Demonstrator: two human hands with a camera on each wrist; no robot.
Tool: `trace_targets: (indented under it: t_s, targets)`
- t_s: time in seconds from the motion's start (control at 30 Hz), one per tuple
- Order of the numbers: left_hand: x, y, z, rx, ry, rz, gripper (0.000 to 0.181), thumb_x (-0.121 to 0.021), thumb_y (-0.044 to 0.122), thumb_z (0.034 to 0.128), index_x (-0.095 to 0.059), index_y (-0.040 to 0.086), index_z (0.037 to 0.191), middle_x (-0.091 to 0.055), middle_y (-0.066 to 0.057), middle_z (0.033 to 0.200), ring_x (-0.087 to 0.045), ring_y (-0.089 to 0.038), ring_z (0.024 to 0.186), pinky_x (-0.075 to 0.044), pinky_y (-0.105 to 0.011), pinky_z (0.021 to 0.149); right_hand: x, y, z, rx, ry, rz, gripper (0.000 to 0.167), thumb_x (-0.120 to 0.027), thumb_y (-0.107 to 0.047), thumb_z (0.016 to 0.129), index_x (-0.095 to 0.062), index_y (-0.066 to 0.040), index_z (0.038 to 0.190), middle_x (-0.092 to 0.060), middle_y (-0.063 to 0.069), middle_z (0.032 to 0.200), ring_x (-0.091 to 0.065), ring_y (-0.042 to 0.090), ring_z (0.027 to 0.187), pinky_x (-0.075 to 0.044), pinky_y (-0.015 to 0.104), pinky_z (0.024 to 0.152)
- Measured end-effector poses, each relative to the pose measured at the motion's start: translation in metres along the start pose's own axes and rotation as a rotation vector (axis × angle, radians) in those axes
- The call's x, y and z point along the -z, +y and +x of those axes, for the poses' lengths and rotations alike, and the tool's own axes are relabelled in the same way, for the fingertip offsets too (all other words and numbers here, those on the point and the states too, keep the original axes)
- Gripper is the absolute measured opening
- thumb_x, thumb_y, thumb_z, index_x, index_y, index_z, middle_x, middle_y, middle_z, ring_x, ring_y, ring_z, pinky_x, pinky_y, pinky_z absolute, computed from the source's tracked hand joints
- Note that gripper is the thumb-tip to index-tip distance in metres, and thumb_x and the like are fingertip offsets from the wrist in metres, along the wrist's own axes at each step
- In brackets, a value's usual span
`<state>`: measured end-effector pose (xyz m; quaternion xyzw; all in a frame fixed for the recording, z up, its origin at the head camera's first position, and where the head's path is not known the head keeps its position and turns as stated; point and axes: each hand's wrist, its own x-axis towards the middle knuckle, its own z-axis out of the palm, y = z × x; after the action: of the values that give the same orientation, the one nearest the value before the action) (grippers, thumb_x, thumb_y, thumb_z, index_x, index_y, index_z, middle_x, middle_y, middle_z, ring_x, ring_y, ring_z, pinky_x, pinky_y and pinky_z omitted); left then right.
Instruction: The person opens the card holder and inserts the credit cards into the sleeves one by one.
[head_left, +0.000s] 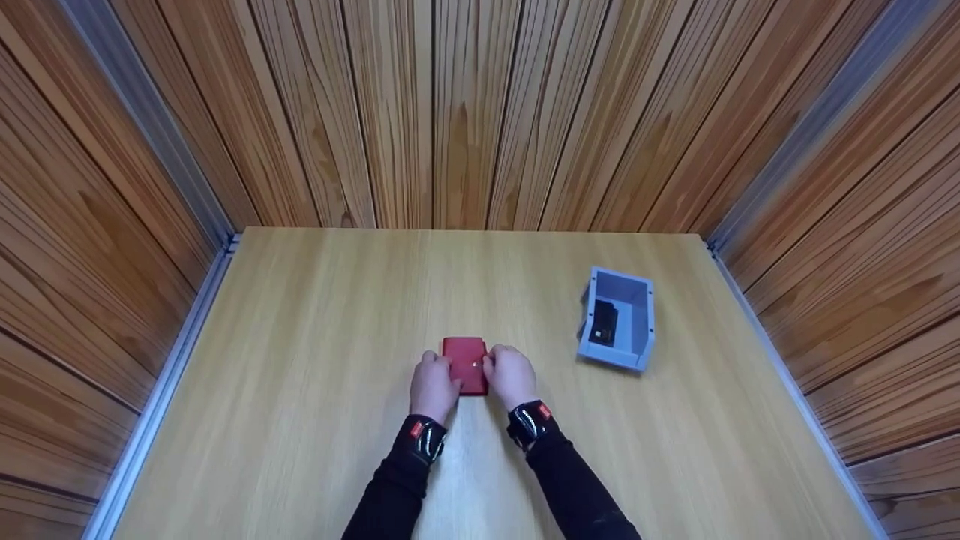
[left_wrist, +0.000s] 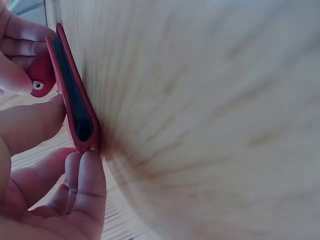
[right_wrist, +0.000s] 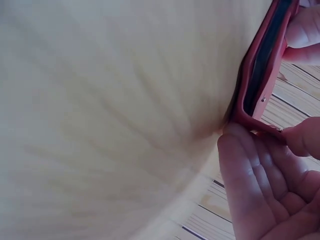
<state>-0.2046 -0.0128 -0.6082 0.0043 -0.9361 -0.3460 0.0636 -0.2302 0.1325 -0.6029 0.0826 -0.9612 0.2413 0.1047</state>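
Observation:
A red wallet (head_left: 466,365) lies on the table between both hands, its dark inside showing along the edge in the left wrist view (left_wrist: 75,95). The left hand (head_left: 434,388) grips its left side, thumb on the upper face and fingers at the edge, seen also in the left wrist view (left_wrist: 60,185). At the other side, the right hand (head_left: 513,376) pinches the wallet's short strap between thumb and fingers; the right wrist view shows this hand (right_wrist: 272,185) close up. A round metal snap (left_wrist: 38,85) shows on the strap's tab. Black bands circle both wrists.
On the right of the table (head_left: 315,300) stands a blue-grey bin (head_left: 637,322) with a black object (head_left: 604,322) inside. Wood-plank walls with metal edge strips enclose the table at the back and both sides.

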Motion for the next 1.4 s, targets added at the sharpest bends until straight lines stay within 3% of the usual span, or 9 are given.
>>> trace_targets:
  t_s: [0.3, 0.63, 1.0, 1.4]
  targets:
    - [-0.001, -0.001, -0.002, 0.009, -0.007, -0.004, 0.031, -0.083, 0.005, 0.0768, -0.070, -0.006, 0.103, -0.052, -0.011, 0.091, -0.056, -0.026, 0.082, -0.049, -0.041, 0.074, 0.007, 0.006, -0.002, -0.027, -0.022, -0.052, 0.016, -0.073, -0.016, 0.087, -0.065, -0.009, 0.076, -0.061, 0.003, 0.072, -0.059, 0.022, 0.065, -0.049, 0.039, 0.059]
    - [0.001, -0.001, -0.003, 0.008, 0.003, 0.016, 0.033, -0.084, 0.007, 0.0762, -0.071, -0.005, 0.103, -0.054, -0.013, 0.093, -0.058, -0.029, 0.085, -0.049, -0.042, 0.076, 0.017, 0.012, 0.001, -0.128, -0.067, -0.120, 0.016, -0.075, -0.021, 0.085, -0.064, -0.011, 0.077, -0.061, 0.002, 0.073, -0.059, 0.020, 0.067, -0.048, 0.038, 0.060]
    - [0.000, 0.000, -0.003, 0.019, -0.002, 0.002, 0.035, -0.083, 0.008, 0.0773, -0.070, -0.006, 0.107, -0.054, -0.012, 0.093, -0.058, -0.028, 0.085, -0.049, -0.041, 0.076, 0.012, 0.022, -0.002, -0.095, 0.003, -0.124, 0.017, -0.078, -0.009, 0.080, -0.061, -0.006, 0.079, -0.059, 0.007, 0.075, -0.060, 0.027, 0.071, -0.049, 0.043, 0.060]
    - [0.001, 0.001, -0.002, 0.031, -0.007, -0.014, 0.032, -0.083, 0.006, 0.0773, -0.070, -0.006, 0.104, -0.052, -0.011, 0.091, -0.057, -0.028, 0.083, -0.049, -0.041, 0.075, 0.009, 0.025, 0.001, -0.086, -0.029, -0.098, 0.019, -0.078, -0.005, 0.079, -0.059, -0.005, 0.081, -0.060, 0.010, 0.077, -0.061, 0.030, 0.073, -0.050, 0.044, 0.064]
